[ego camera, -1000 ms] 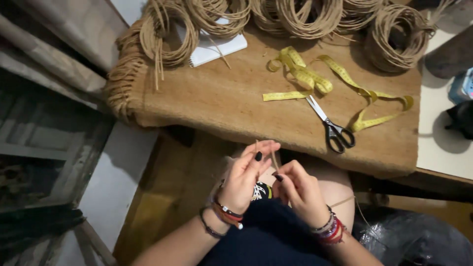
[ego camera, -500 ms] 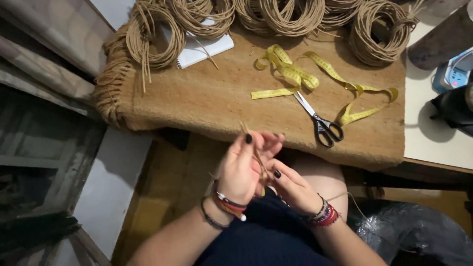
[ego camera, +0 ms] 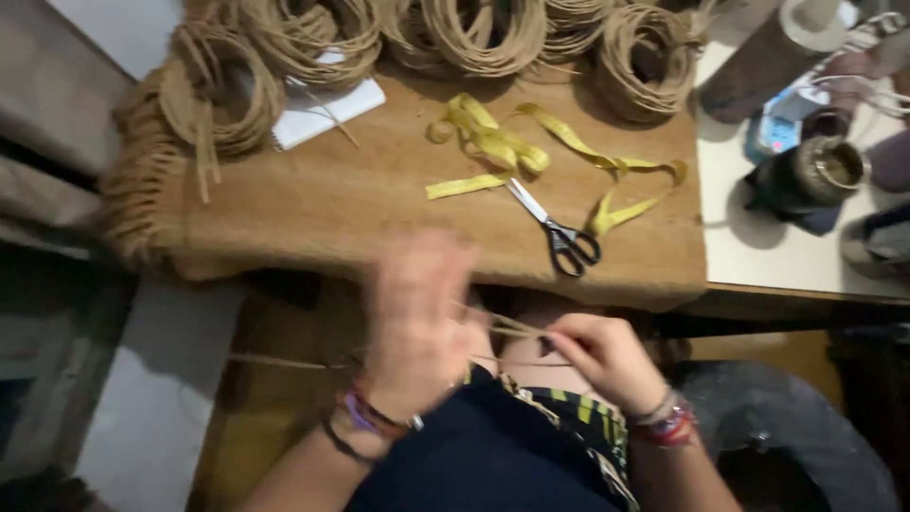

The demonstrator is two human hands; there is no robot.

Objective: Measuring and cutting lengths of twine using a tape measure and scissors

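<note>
The scissors (ego camera: 559,235) lie on the burlap mat (ego camera: 379,204) that covers the worktop (ego camera: 787,256), and the measuring tape (ego camera: 531,156) lies just behind them and touches their blades. The twine coils (ego camera: 474,33) lie in a row along the far edge of the mat, and a notepad (ego camera: 327,109) lies partly under the coils at the left. The hands (ego camera: 417,322) are in front of the worktop, above the lap, with a strand of twine (ego camera: 502,327) between them.

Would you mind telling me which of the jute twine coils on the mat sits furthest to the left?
The loose coil at the mat's left edge, beside the white notepad; its cut ends hang down, and the other coils line the far edge.
</note>
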